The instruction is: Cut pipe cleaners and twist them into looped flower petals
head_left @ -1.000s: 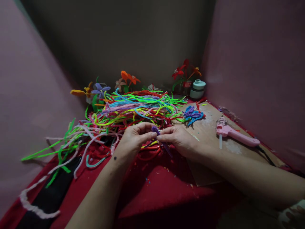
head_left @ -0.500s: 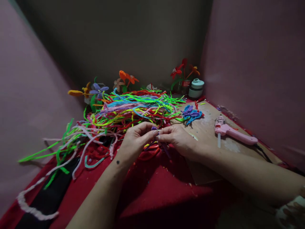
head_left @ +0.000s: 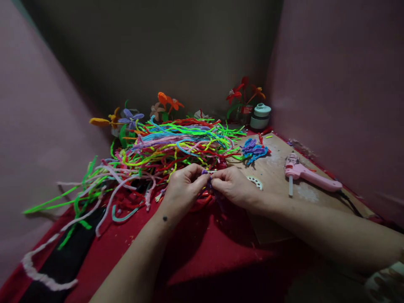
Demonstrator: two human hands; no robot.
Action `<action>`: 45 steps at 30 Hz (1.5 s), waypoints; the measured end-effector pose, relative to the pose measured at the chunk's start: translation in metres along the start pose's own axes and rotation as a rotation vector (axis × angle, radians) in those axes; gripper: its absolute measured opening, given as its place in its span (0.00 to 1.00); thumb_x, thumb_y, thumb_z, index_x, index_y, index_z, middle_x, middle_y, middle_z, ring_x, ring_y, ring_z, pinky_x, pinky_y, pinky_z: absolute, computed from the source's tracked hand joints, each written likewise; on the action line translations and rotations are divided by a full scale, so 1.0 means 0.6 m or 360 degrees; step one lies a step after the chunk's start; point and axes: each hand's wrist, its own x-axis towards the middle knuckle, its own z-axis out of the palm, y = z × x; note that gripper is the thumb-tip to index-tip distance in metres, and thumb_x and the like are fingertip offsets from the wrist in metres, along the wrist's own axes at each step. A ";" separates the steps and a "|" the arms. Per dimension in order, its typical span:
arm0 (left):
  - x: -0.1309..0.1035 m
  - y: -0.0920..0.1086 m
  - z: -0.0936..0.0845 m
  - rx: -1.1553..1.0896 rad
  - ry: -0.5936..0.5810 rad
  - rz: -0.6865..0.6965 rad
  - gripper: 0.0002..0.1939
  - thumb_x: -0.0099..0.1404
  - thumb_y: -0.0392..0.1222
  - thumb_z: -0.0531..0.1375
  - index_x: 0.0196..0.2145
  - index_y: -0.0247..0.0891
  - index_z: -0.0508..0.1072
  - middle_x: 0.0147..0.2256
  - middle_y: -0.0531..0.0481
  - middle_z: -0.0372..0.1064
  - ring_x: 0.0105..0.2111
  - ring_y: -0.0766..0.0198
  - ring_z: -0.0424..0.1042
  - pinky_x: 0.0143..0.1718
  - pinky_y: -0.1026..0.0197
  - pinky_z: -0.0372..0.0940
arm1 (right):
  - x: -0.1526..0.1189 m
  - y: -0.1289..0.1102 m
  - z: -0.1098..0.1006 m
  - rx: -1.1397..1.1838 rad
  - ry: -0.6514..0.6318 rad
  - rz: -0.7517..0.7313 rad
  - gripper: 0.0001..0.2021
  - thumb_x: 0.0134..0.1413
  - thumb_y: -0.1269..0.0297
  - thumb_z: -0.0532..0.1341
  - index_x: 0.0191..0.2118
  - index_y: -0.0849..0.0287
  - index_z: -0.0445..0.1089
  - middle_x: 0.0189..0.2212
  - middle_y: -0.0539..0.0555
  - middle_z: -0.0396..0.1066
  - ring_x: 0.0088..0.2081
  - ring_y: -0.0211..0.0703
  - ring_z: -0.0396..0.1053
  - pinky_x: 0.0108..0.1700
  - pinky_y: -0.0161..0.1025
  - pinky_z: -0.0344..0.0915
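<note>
My left hand point(head_left: 186, 185) pinches a purple fuzzy stem point(head_left: 204, 172) between thumb and fingers. Right beside it, my right hand point(head_left: 232, 185) grips the same purple piece, the fingertips of both hands nearly touching. Dark purple ends hang below the fingers, blurred and in shadow. Behind the hands spreads a large pile of colourful fuzzy stems point(head_left: 186, 139). A blue and purple fuzzy bundle point(head_left: 253, 150) lies beyond my right hand on a brown board point(head_left: 276, 168).
A pink glue gun point(head_left: 311, 177) rests on the board at the right. Fuzzy flowers point(head_left: 131, 118) and a pale-lidded jar point(head_left: 261, 116) stand at the back. A white perforated piece point(head_left: 255, 182) lies near my right wrist. Red cloth point(head_left: 202, 256) covers the front.
My left hand has shifted slightly right and turned a little. My right hand has moved slightly, showing more of the white perforated piece. Both still hold the purple stem.
</note>
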 end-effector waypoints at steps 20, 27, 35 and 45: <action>0.007 0.014 -0.020 -0.0283 -0.0084 -0.0187 0.11 0.49 0.45 0.64 0.24 0.33 0.72 0.19 0.56 0.64 0.20 0.72 0.58 0.21 0.68 0.53 | -0.003 -0.014 -0.003 0.0628 -0.0266 0.0143 0.11 0.44 0.61 0.62 0.20 0.64 0.68 0.14 0.48 0.64 0.18 0.32 0.60 0.25 0.33 0.58; 0.002 0.017 -0.014 -0.0378 -0.0126 -0.0245 0.08 0.49 0.42 0.64 0.22 0.33 0.74 0.17 0.56 0.63 0.18 0.73 0.56 0.19 0.68 0.50 | -0.003 -0.010 -0.001 0.0713 -0.0221 0.0248 0.14 0.40 0.59 0.65 0.17 0.64 0.67 0.11 0.47 0.63 0.15 0.33 0.59 0.23 0.34 0.57; 0.006 -0.005 -0.006 -0.0925 -0.0140 -0.0432 0.10 0.47 0.42 0.66 0.20 0.34 0.71 0.16 0.57 0.61 0.17 0.75 0.54 0.19 0.68 0.49 | -0.006 -0.011 0.001 0.0824 -0.0174 0.0202 0.14 0.38 0.61 0.66 0.15 0.63 0.66 0.11 0.47 0.62 0.16 0.32 0.58 0.23 0.34 0.55; -0.007 0.012 0.003 0.0060 0.0199 0.0110 0.07 0.53 0.41 0.62 0.22 0.35 0.74 0.22 0.53 0.68 0.25 0.68 0.64 0.27 0.66 0.58 | -0.006 0.000 0.005 0.0709 -0.0149 0.0216 0.13 0.42 0.62 0.62 0.15 0.63 0.64 0.09 0.46 0.60 0.12 0.30 0.55 0.17 0.32 0.50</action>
